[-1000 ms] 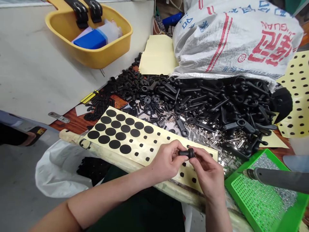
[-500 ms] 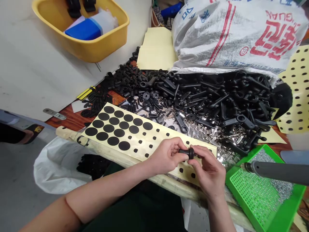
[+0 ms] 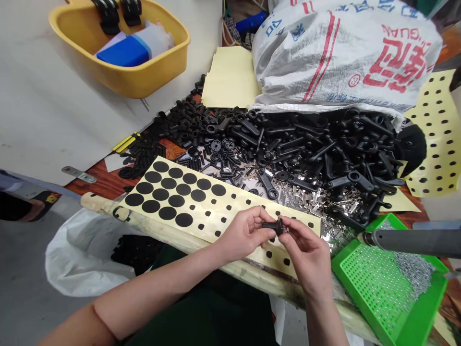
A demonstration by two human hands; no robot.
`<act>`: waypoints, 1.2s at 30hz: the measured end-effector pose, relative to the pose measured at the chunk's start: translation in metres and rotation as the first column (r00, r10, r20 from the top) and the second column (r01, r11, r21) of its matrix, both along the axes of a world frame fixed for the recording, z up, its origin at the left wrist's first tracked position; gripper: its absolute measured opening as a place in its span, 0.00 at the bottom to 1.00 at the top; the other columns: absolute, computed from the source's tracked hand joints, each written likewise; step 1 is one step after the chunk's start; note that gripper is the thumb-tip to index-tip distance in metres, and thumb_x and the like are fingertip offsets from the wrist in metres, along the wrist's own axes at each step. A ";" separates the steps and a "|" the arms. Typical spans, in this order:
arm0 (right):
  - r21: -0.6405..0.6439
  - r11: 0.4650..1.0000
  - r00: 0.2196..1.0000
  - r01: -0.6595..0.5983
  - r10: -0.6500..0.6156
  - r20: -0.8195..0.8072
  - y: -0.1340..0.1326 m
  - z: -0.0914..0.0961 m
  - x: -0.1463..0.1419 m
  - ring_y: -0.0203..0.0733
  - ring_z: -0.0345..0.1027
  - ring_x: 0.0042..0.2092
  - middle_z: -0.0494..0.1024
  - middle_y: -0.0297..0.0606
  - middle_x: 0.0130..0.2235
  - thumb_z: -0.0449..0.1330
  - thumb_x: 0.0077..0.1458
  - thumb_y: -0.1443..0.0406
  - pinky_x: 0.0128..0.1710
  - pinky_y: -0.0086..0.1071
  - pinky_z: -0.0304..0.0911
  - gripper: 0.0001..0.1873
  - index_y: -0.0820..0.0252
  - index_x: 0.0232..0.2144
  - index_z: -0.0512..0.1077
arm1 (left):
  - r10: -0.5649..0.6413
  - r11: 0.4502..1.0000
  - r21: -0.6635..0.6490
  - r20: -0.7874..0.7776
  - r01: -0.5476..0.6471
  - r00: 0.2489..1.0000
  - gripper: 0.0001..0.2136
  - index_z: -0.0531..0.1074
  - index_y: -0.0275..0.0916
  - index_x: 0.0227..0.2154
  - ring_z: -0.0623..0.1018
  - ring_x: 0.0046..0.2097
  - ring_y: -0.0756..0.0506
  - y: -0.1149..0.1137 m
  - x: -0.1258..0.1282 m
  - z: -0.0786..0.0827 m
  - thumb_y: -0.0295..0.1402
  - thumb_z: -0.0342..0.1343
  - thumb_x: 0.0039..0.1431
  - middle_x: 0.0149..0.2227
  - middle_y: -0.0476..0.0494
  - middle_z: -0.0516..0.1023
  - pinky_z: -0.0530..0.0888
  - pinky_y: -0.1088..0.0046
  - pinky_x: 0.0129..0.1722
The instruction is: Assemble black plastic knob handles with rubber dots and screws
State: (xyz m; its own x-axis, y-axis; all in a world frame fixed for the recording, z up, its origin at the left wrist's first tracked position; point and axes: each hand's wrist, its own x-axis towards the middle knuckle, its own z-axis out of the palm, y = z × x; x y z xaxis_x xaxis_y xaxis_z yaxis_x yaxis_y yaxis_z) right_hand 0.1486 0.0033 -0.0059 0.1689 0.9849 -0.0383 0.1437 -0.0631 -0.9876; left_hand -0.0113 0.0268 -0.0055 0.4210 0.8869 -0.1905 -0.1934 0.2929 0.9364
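At the near edge of the wooden tabletop [image 3: 108, 181], both hands meet over a pale yellow backing sheet dotted with large and small black round stickers [image 3: 212, 209]. The left hand [image 3: 245, 234] pinches one end of a small black plastic peg-shaped part [image 3: 273, 225] between thumb and fingers; the right hand [image 3: 306, 253] closes its fingertips on the other, wider end, so the part is held level just above the sheet. Behind the sheet lies a broad heap of black plastic lever arms [image 3: 324, 149], with a scatter of small silver metal clips [image 3: 309, 202] at its front. A bright green perforated plastic tray [image 3: 374, 288] sits to the right, a grey-handled tool [image 3: 414, 240] lying across it. A yellow plastic tub [image 3: 144, 79] stands far left, and a white woven sack with red print [image 3: 342, 53] rests behind the heap.
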 end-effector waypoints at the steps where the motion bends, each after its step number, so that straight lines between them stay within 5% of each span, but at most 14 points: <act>1: 0.014 1.000 1.000 -0.008 0.007 0.017 -0.001 0.001 0.002 0.44 0.76 0.40 0.81 0.44 0.41 0.70 0.42 0.60 0.43 0.40 0.73 0.19 0.57 0.39 0.78 | 0.009 0.999 -0.050 0.042 -0.007 0.999 0.08 0.65 0.36 0.33 0.67 0.22 0.55 0.000 0.001 0.001 0.32 0.58 0.53 0.22 0.53 0.69 0.63 0.80 0.21; 6: 0.093 0.993 0.994 0.078 -0.084 0.066 -0.005 0.005 0.010 0.42 0.76 0.38 0.81 0.42 0.37 0.66 0.48 0.60 0.39 0.36 0.73 0.11 0.58 0.35 0.78 | 0.036 0.993 -0.119 0.168 -0.016 0.985 0.10 0.65 0.35 0.34 0.68 0.19 0.55 0.002 0.000 0.004 0.31 0.60 0.52 0.21 0.50 0.74 0.65 0.79 0.20; 12: 0.213 0.976 0.987 0.040 -0.071 0.142 -0.006 0.004 0.001 0.40 0.72 0.36 0.78 0.39 0.33 0.65 0.48 0.64 0.37 0.35 0.70 0.05 0.57 0.31 0.78 | -0.030 0.992 -0.114 0.202 0.054 0.979 0.10 0.64 0.36 0.33 0.69 0.19 0.54 -0.002 0.001 0.003 0.31 0.60 0.52 0.22 0.52 0.72 0.66 0.78 0.20; 19: 0.294 0.955 0.962 -0.034 -0.049 0.269 -0.009 0.003 -0.001 0.39 0.70 0.35 0.77 0.36 0.31 0.63 0.51 0.66 0.36 0.34 0.66 0.01 0.57 0.29 0.76 | 0.020 0.999 0.034 0.041 -0.021 0.999 0.26 0.69 0.37 0.45 0.74 0.46 0.45 -0.003 0.006 0.005 0.26 0.68 0.40 0.43 0.42 0.74 0.70 0.68 0.48; 23: 0.353 0.933 0.936 -0.065 -0.065 0.345 -0.011 0.004 -0.003 0.40 0.69 0.34 0.75 0.37 0.30 0.62 0.53 0.66 0.36 0.35 0.65 0.02 0.58 0.29 0.74 | 0.007 0.996 0.085 0.028 -0.010 1.000 0.11 0.73 0.34 0.35 0.74 0.37 0.47 -0.003 0.009 0.006 0.27 0.64 0.45 0.34 0.45 0.76 0.70 0.69 0.43; 36: 0.475 0.866 0.866 -0.156 -0.111 0.488 -0.008 0.006 -0.006 0.37 0.69 0.32 0.74 0.34 0.29 0.59 0.54 0.71 0.33 0.31 0.63 0.05 0.57 0.30 0.70 | -0.001 1.000 -0.029 0.067 0.003 0.998 0.13 0.76 0.35 0.35 0.74 0.36 0.47 0.002 0.010 0.007 0.24 0.63 0.42 0.33 0.46 0.77 0.70 0.72 0.39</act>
State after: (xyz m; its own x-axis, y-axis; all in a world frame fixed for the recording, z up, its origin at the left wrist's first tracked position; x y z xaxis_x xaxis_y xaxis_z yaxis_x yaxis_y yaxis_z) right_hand 0.1424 -0.0052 0.0006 0.0104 0.8531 0.5216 0.6033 0.4107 -0.6836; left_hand -0.0017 0.0291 0.0013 0.4354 0.8804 -0.1877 -0.2548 0.3205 0.9123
